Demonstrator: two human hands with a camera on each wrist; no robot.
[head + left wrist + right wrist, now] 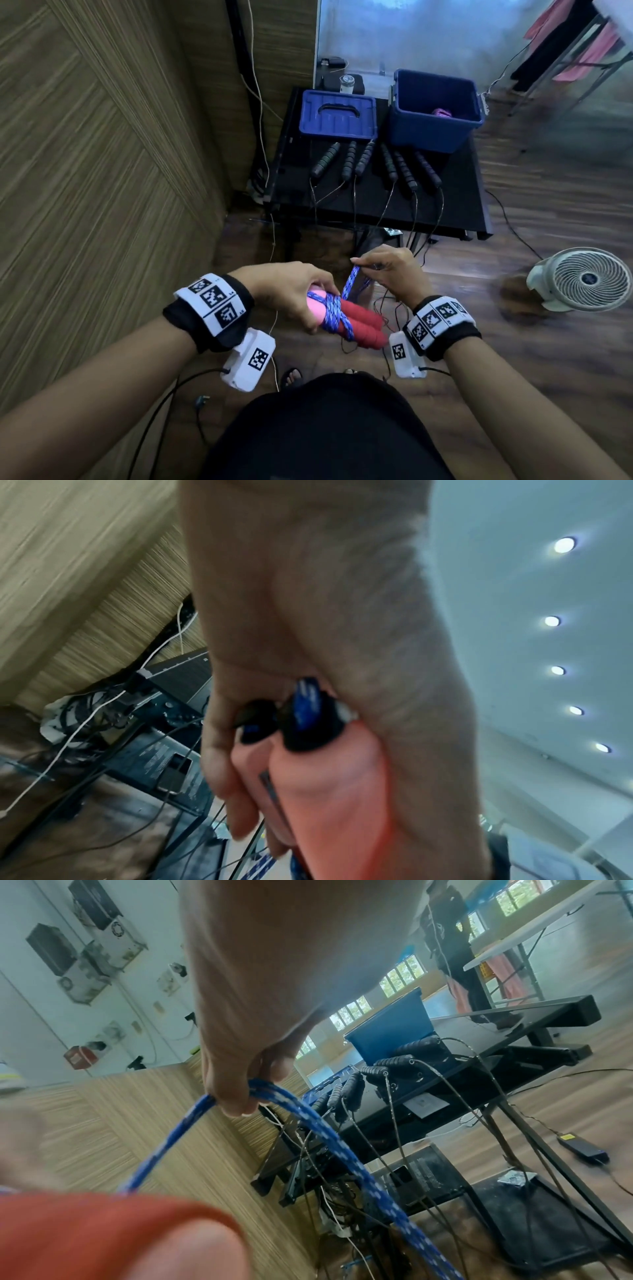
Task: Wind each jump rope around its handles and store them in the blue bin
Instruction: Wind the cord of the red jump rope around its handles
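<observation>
My left hand [301,301] grips two red jump-rope handles [363,325] held side by side, with blue-and-white rope [334,313] wound round them. In the left wrist view the handles [329,791] run out from under my palm. My right hand [390,270] pinches a loop of the same blue rope [308,1118] just above and right of the handles. The blue bin [435,109] stands open at the far right of the black table [459,192], with something pink inside. Several black jump-rope handles [376,164] lie in a row on the table, thin cords hanging off its front edge.
The bin's blue lid [337,114] lies left of it on the table. A wood-panel wall [102,171] runs along the left. A white floor fan [582,279] stands to the right. Cables trail over the wooden floor around my feet.
</observation>
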